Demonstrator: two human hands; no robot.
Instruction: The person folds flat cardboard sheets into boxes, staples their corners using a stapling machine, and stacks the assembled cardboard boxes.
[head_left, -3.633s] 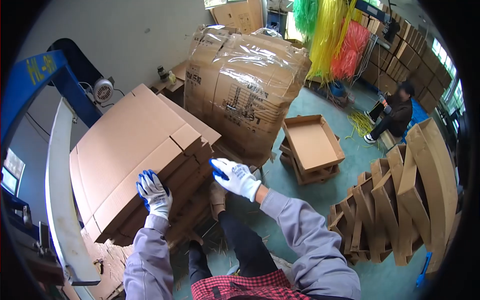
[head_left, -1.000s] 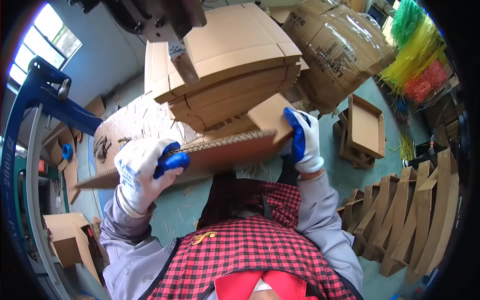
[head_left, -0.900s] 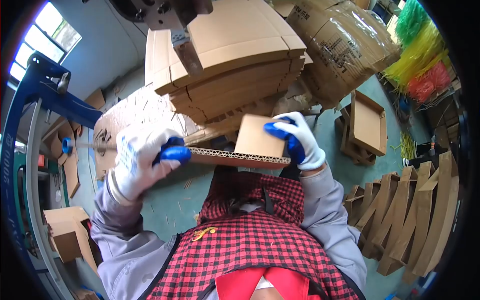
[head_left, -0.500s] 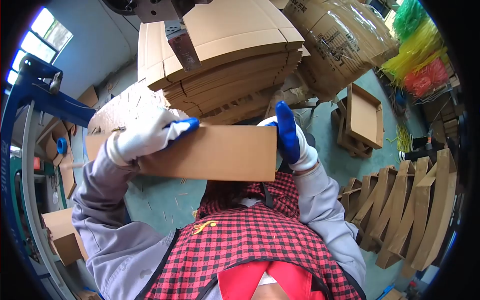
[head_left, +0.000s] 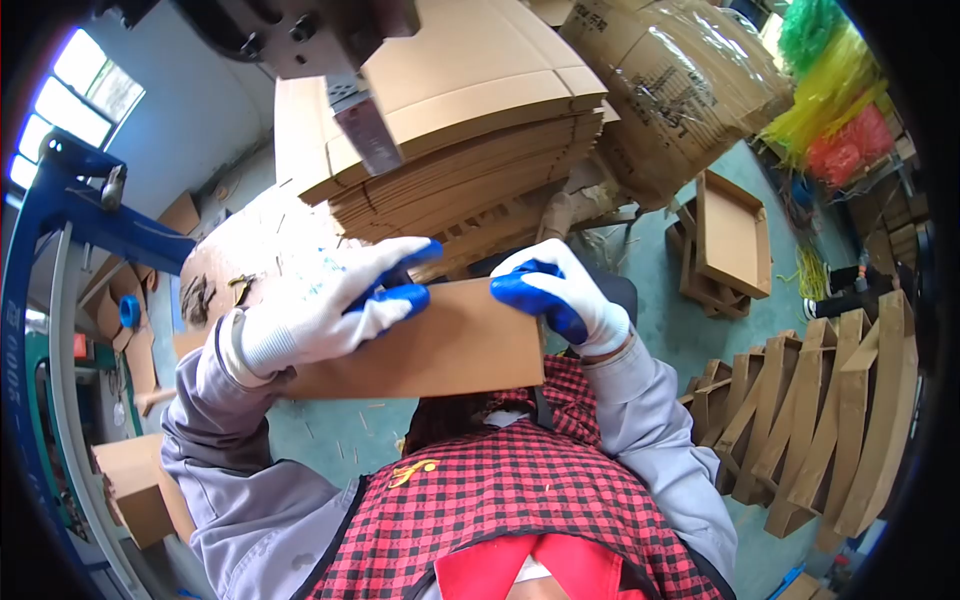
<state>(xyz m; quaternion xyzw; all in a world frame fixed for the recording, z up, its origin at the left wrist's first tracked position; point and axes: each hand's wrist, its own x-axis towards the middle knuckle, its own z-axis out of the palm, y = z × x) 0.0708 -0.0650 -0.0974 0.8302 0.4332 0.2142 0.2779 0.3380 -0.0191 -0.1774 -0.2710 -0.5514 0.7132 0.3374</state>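
Observation:
A long brown cardboard panel [head_left: 440, 350] lies across in front of my apron. Both my hands wear white gloves with blue palms. My left hand [head_left: 345, 300] grips the panel's upper edge left of its middle, with the thumb on the near face and the index finger raised beyond the edge. At the upper right corner, my right hand [head_left: 560, 295] is closed round the cardboard, fingertips bent over the edge. The parts of the fingers behind the panel are hidden. Above my left hand hangs a metal machine head [head_left: 370, 130].
A tall stack of flat cardboard sheets [head_left: 460, 150] stands ahead, beside a plastic-wrapped bundle [head_left: 680, 90]. Shallow cardboard trays [head_left: 735, 235] are piled at the right, with several cardboard frames [head_left: 810, 430] nearer. A blue metal frame [head_left: 100, 190] stands at the left.
My right hand has turned from flat against the panel's right end to fingers curled over its corner. The panel has tilted and come lower; my left hand has shifted slightly right.

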